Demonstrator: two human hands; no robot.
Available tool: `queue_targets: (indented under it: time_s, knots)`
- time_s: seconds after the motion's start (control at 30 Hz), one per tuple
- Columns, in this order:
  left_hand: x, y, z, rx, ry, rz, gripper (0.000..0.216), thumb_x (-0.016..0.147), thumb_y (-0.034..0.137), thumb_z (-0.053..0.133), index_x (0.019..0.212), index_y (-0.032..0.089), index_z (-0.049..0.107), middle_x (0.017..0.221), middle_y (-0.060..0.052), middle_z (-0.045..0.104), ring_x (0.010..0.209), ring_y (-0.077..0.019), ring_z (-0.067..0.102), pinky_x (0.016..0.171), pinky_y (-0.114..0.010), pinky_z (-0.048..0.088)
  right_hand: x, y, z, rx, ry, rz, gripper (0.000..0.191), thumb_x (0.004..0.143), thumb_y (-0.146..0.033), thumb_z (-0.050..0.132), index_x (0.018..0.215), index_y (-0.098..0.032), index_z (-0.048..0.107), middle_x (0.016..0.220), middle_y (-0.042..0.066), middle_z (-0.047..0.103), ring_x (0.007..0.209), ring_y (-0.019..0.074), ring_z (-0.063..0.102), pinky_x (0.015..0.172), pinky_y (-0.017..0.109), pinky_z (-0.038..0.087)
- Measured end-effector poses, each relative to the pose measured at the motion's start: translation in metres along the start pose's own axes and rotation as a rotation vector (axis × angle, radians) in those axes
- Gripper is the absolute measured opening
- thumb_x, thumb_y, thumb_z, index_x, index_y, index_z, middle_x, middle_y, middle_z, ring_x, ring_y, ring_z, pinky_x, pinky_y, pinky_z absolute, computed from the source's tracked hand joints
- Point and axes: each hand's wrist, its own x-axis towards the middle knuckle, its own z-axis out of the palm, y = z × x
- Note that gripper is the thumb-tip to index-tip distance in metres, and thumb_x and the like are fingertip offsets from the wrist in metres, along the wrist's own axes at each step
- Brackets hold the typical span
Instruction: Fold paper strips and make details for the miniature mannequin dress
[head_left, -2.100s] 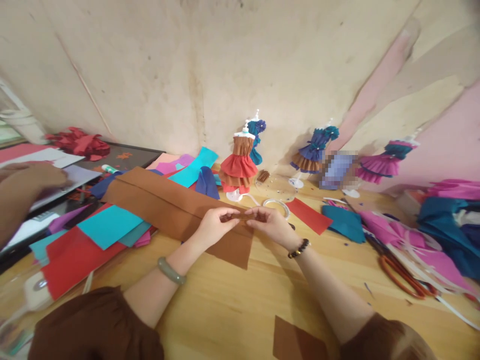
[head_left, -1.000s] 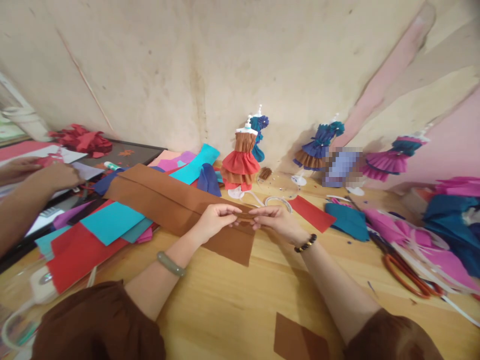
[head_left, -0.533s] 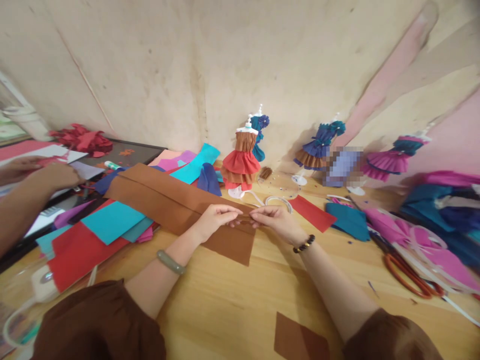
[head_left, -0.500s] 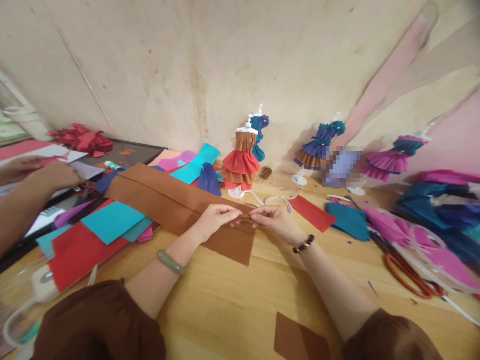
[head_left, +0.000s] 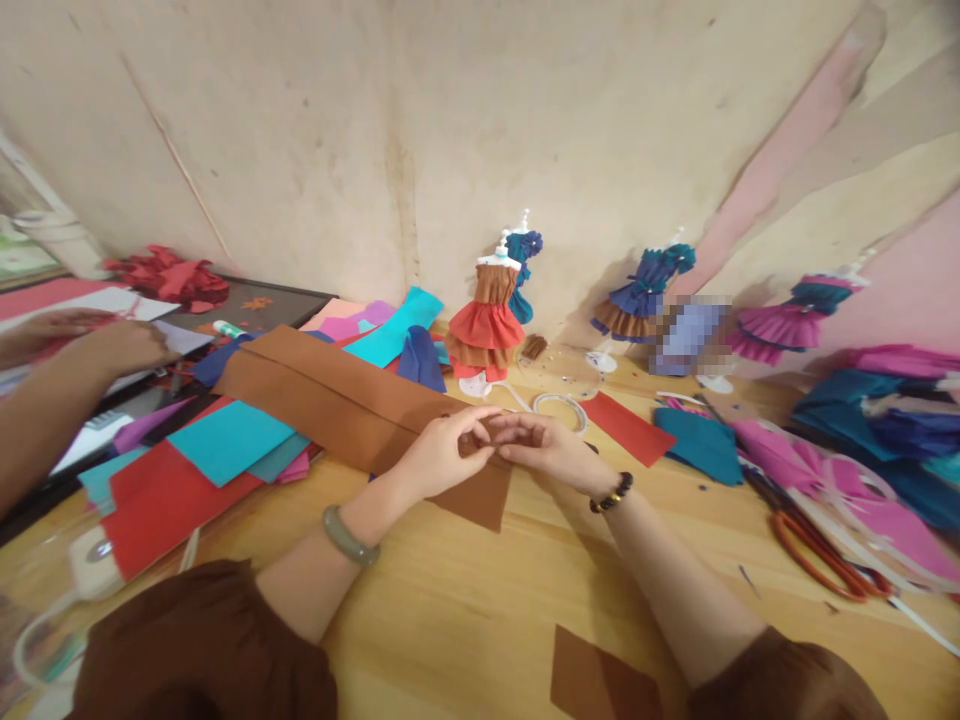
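Observation:
My left hand (head_left: 450,450) and my right hand (head_left: 541,448) meet over the right end of a long brown paper sheet (head_left: 337,400). Fingers and thumbs are bent together in a pinch on both sides, fingertips almost touching. Whatever sits between them is hidden by the fingers. The brown sheet has a lengthwise fold line and runs back to the left. Just behind my hands stands a small dress form in a red and brown ruffled paper dress (head_left: 487,315). A roll of white tape (head_left: 559,412) lies beyond my right hand.
Red and turquoise sheets (head_left: 229,440) lie at left, near another person's hands (head_left: 120,345). Further dressed forms (head_left: 641,290) stand along the wall. At right are orange-handled scissors (head_left: 825,565) and pink paper (head_left: 862,490). A brown piece (head_left: 600,675) lies at the front edge.
My hands have drawn closer together, and my fingers have curled over more. The thin brown bit seen between my fingertips earlier is now hidden. The view has shifted slightly.

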Motion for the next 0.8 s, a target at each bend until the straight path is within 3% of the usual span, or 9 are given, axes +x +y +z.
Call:
queue_targets:
  time_s: [0.17, 0.33, 0.43, 0.57, 0.67, 0.8]
  knots:
    - [0.0, -0.006, 0.0, 0.092, 0.006, 0.015, 0.044, 0.08, 0.021, 0.055, 0.123, 0.024, 0.049, 0.086, -0.001, 0.068, 0.079, -0.015, 0.063, 0.076, -0.026, 0.047, 0.001, 0.001, 0.003, -0.16, 0.167, -0.038, 0.035, 0.07, -0.028, 0.068, 0.103, -0.019, 0.062, 0.084, 0.005, 0.073, 0.076, 0.0189, 0.068, 0.07, 0.032, 0.053]
    - [0.0, -0.014, -0.002, 0.196, 0.036, 0.062, 0.041, 0.084, 0.024, 0.054, 0.124, 0.024, 0.048, 0.096, -0.004, 0.068, 0.09, -0.0181, 0.063, 0.085, -0.03, 0.045, 0.0, -0.005, 0.008, -0.311, 0.274, -0.144, 0.029, 0.073, -0.025, 0.066, 0.101, -0.021, 0.066, 0.089, 0.005, 0.073, 0.083, 0.0212, 0.067, 0.077, 0.036, 0.052]
    - [-0.001, -0.018, -0.003, 0.288, 0.022, 0.128, 0.042, 0.087, 0.026, 0.049, 0.128, 0.024, 0.045, 0.097, -0.006, 0.068, 0.091, -0.0196, 0.063, 0.084, -0.032, 0.046, 0.0, -0.005, 0.007, -0.395, 0.246, -0.177, 0.031, 0.076, -0.027, 0.063, 0.107, -0.022, 0.066, 0.096, 0.006, 0.071, 0.085, 0.0214, 0.065, 0.076, 0.036, 0.052]
    - [-0.003, -0.02, -0.005, 0.364, 0.009, 0.176, 0.044, 0.087, 0.031, 0.048, 0.13, 0.022, 0.044, 0.098, -0.009, 0.067, 0.092, -0.0229, 0.061, 0.083, -0.036, 0.046, -0.003, -0.005, 0.004, -0.538, 0.165, -0.184, 0.02, 0.082, -0.03, 0.057, 0.093, -0.02, 0.071, 0.085, 0.006, 0.069, 0.075, 0.0188, 0.062, 0.067, 0.032, 0.05]
    - [-0.004, -0.015, -0.007, 0.236, 0.024, 0.095, 0.054, 0.082, 0.037, 0.055, 0.133, 0.024, 0.039, 0.104, -0.008, 0.066, 0.098, -0.0231, 0.06, 0.086, -0.036, 0.045, -0.01, -0.009, 0.007, -0.583, 0.273, -0.205, 0.017, 0.082, -0.03, 0.058, 0.089, -0.02, 0.07, 0.084, 0.006, 0.068, 0.077, 0.0194, 0.061, 0.069, 0.032, 0.049]
    - [-0.003, -0.006, -0.002, -0.157, 0.029, -0.113, 0.067, 0.074, 0.039, 0.065, 0.132, 0.021, 0.038, 0.101, -0.008, 0.066, 0.092, -0.0198, 0.062, 0.082, -0.032, 0.047, -0.025, -0.017, 0.012, -0.608, 0.393, -0.245, 0.014, 0.083, -0.027, 0.057, 0.088, -0.022, 0.069, 0.087, 0.006, 0.069, 0.082, 0.0209, 0.062, 0.074, 0.035, 0.049]
